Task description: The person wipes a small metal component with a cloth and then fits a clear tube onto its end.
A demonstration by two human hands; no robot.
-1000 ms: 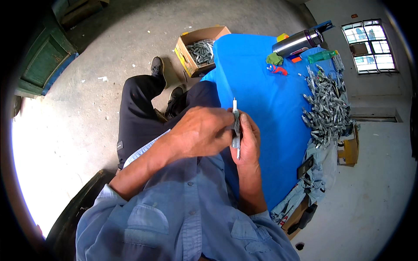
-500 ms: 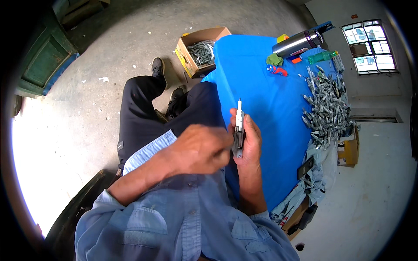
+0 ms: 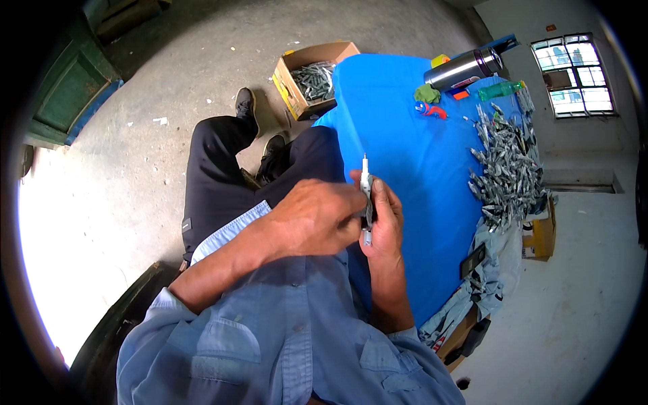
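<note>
My right hand [image 3: 385, 226] is closed round a slim white-and-grey pen-like piece [image 3: 366, 184], held upright. A thin tip sticks out at its top, and its pale lower end shows below the fingers. From the left, my left hand [image 3: 317, 217] reaches across with its fingers curled and its fingertips against the middle of the piece. Whatever those fingertips hold is hidden. Both hands are in front of my shirt, beside the near-left edge of the blue-covered table [image 3: 432, 223].
A large pile of similar grey pieces [image 3: 506, 169] lies on the table's right side. Beyond it are a steel flask [image 3: 462, 69], a green bottle [image 3: 499, 90] and a red-and-blue tool [image 3: 430, 110]. A cardboard box [image 3: 286, 82] of grey pieces stands on the floor.
My left hand has risen slightly and moved onto the middle of the piece. The piece has shifted a little to the left and appears turned; my right hand still holds it.
</note>
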